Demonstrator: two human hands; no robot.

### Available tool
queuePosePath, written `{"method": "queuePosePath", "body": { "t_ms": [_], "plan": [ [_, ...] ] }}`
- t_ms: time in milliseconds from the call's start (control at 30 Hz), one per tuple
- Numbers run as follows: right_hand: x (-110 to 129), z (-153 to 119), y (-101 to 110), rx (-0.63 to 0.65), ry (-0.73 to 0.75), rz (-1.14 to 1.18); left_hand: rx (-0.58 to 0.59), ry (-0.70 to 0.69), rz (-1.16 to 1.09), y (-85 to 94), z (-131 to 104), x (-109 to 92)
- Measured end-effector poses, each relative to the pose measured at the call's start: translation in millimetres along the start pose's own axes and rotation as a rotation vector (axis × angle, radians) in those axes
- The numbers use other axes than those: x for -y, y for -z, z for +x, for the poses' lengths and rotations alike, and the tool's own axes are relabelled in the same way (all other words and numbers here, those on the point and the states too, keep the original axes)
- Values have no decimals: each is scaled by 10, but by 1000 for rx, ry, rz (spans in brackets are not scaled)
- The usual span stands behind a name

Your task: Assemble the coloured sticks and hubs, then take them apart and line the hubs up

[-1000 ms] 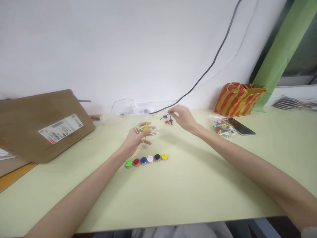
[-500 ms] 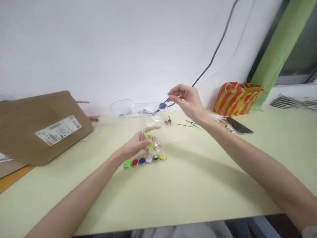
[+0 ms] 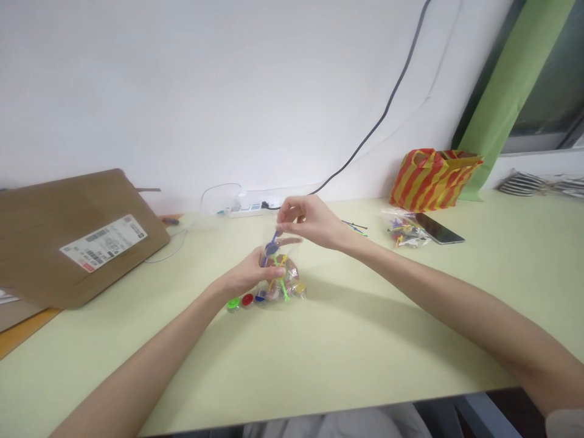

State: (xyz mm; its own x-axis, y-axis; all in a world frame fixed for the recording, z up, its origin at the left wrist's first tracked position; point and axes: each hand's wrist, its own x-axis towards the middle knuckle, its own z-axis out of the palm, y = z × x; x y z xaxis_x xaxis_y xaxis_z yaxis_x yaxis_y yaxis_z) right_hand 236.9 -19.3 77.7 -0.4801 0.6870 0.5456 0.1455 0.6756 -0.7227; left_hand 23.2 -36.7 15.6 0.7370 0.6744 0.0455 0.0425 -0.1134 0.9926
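My left hand (image 3: 246, 274) is closed on a clear plastic bag (image 3: 294, 267) just above the table. Inside the bag show a bright green piece (image 3: 283, 287) with a thin arm and some yellow. From above, my right hand (image 3: 308, 219) pinches the top of a blue piece (image 3: 271, 248), a thin rod with a round disc in its middle. Its lower end is at the bag's upper part, by my left fingers; whether it is inside I cannot tell. Below stands a row of small round pots with green (image 3: 233, 303), red (image 3: 247, 299) and blue (image 3: 260, 296) tops, partly hidden by the bag.
Thin coloured sticks (image 3: 356, 227) lie behind my right wrist. Farther right are a clear bag of colourful parts (image 3: 405, 232), a phone (image 3: 439, 228) and a striped carrier bag (image 3: 433, 179). A cardboard parcel (image 3: 41, 231) stands left; a power strip (image 3: 249, 210) lies along the wall.
My right hand has come down and left with the blue piece, from above the bag to its upper part. My left hand and the bag have moved slightly down.
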Motion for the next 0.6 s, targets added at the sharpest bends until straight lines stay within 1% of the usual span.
{"method": "queuePosePath", "body": {
  "t_ms": [100,167,300,333,367,400,467,500,567,600],
  "plan": [
    [-9,-20,5,134,-33,59,-40,29,36,-6,-7,3],
    [2,-36,23,200,-46,80,-56,28,65,-2,-8,12],
    [66,-45,63,376,-35,3,-47,1,81,-2,2,23],
    [66,-34,75,378,-14,-28,-60,-7,68,-8,7,18],
    [48,-16,91,332,15,-59,-88,-12,48,-14,11,11],
    [5,5,113,245,45,-93,-125,-13,30,-21,15,2],
    [-167,46,181,14,85,-204,-206,-8,-2,-29,25,-14],
    [-295,56,226,-75,88,-291,-240,-8,-15,-27,30,-18],
    [-604,40,329,-157,46,-552,-303,-18,-27,-10,44,-14],
    [-770,12,378,-116,14,-699,-335,-22,-29,5,51,-6]
  ]
}}
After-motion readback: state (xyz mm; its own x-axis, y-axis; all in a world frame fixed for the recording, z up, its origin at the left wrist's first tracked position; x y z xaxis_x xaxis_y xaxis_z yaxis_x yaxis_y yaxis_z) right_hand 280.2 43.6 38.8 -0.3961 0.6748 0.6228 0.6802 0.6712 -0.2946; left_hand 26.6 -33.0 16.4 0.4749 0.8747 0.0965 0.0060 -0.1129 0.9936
